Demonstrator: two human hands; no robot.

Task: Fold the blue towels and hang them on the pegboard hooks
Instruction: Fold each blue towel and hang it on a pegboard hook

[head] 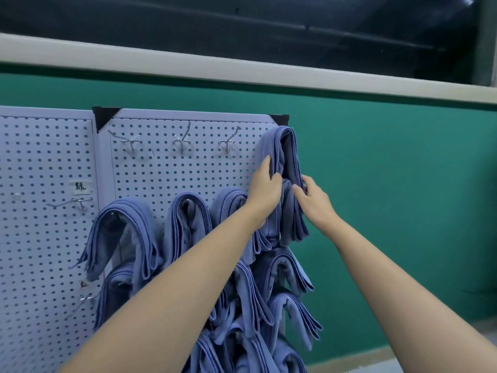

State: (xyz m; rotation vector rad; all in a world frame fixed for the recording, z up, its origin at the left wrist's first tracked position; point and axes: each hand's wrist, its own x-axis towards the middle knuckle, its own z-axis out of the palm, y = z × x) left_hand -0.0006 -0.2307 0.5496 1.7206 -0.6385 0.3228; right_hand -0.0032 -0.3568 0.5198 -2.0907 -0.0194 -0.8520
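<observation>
A folded blue towel (287,154) hangs over a hook at the top right corner of the grey pegboard (166,170). My left hand (265,189) grips the towel's left hanging half, thumb up along the cloth. On the towel's right edge, my right hand (313,200) pinches the layers with its fingertips. Several other folded blue towels (185,224) hang in rows on hooks below and to the left, some hidden behind my forearms.
Three bare metal hooks (183,144) line the pegboard's top row. A second pegboard panel (40,211) at left carries a paper label (80,186) and more bare hooks. A green wall (390,184) stands behind, with a pale ledge above.
</observation>
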